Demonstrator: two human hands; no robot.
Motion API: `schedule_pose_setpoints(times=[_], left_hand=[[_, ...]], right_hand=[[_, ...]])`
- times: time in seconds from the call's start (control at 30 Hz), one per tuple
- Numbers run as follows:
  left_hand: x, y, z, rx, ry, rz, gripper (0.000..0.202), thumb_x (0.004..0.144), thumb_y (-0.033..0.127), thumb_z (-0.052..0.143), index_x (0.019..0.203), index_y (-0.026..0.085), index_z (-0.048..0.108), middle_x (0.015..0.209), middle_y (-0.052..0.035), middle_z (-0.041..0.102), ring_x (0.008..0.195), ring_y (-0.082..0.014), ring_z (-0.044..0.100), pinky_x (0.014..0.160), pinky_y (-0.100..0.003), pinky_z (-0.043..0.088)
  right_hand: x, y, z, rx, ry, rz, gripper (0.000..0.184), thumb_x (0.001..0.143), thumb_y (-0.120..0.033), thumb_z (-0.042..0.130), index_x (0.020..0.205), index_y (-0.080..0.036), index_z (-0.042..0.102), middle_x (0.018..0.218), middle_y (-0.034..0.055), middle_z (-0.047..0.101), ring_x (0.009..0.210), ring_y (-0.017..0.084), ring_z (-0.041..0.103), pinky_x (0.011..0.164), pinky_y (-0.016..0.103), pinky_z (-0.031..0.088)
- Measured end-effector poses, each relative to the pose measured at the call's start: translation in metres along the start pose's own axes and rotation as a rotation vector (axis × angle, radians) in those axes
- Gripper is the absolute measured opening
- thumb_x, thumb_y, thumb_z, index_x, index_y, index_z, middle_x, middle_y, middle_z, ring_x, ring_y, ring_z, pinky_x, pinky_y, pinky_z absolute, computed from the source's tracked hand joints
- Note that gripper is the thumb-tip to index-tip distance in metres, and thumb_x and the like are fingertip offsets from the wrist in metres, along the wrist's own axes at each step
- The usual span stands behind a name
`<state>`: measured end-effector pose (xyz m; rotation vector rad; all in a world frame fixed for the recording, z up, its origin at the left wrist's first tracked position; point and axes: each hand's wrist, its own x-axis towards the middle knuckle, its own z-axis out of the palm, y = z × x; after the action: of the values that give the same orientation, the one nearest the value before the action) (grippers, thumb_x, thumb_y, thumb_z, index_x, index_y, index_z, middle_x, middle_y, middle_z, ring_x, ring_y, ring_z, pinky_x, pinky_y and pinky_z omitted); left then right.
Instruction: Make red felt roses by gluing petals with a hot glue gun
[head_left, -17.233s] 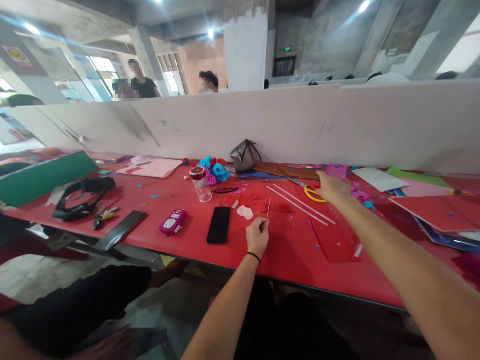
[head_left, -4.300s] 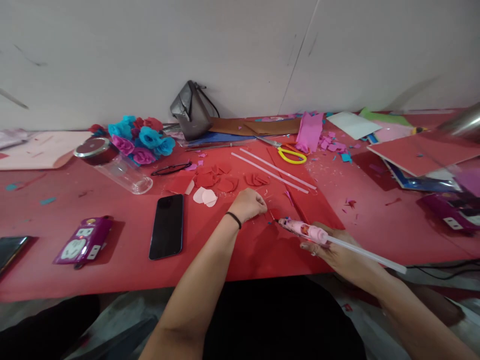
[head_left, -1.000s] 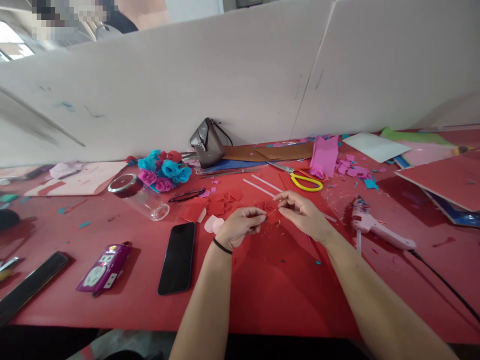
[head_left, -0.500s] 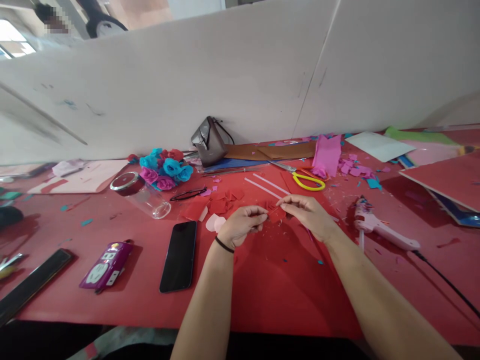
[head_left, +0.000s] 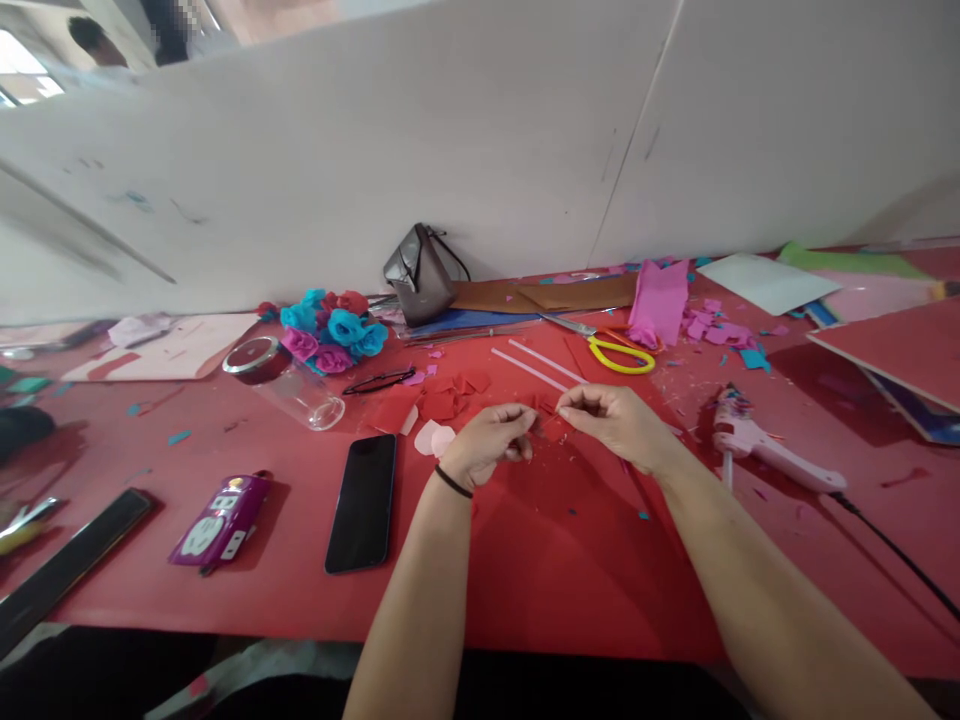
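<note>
My left hand (head_left: 491,440), with a black band at its wrist, is closed in a pinch over the middle of the table. Opposite it, my right hand (head_left: 615,425) pinches too, fingertips a short gap away. Between the fingertips shows a small red paper piece (head_left: 552,420), which blends into the red surface; its exact edges are hard to see. Pale glue sticks (head_left: 536,365) lie just beyond the hands. Left of my left hand are cut red paper pieces (head_left: 450,397) and pale pink paper petals (head_left: 433,438).
Yellow-handled scissors (head_left: 621,355) lie behind my right hand, and a corded glue gun (head_left: 772,455) is at right. To the left are a phone (head_left: 361,505), a purple pouch (head_left: 221,520), a clear jar (head_left: 300,390) and paper flowers (head_left: 337,330). A small bag (head_left: 421,275) leans against the white partition.
The view has shifted slightly, so the table items appear a little higher and to the right. Both hands keep their pinch, and their fingertips are slightly farther apart.
</note>
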<state>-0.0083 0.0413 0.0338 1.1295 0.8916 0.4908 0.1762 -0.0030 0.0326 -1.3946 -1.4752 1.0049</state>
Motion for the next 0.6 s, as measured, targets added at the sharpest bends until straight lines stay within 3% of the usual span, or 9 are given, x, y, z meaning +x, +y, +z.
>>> schedule_pose_setpoints(times=[0.13,0.6], left_hand=[[-0.0017,0.0021,0.0029,0.039,0.008,-0.02,0.022,0.072,0.035,0.068,0.07,0.015,0.058,0.059,0.0035,0.054,0.048,-0.0049,0.052,0.047,-0.019,0.028],[-0.0035,0.0055,0.0069,0.021,0.073,0.013,0.016,0.064,0.028,0.069,0.068,0.014,0.065,0.053,0.005,0.051,0.047,-0.004,0.042,0.05,-0.021,0.029]], right_hand=[[-0.0002,-0.0012,-0.0009,-0.018,-0.022,-0.027,0.021,0.076,-0.038,0.058,0.079,-0.019,0.063,0.07,-0.0012,0.06,0.061,0.011,0.05,0.062,0.026,0.04],[-0.0012,-0.0061,-0.0003,0.026,0.018,0.001,0.023,0.074,-0.04,0.06,0.078,-0.018,0.064,0.066,-0.0012,0.057,0.057,0.011,0.047,0.058,0.026,0.039]])
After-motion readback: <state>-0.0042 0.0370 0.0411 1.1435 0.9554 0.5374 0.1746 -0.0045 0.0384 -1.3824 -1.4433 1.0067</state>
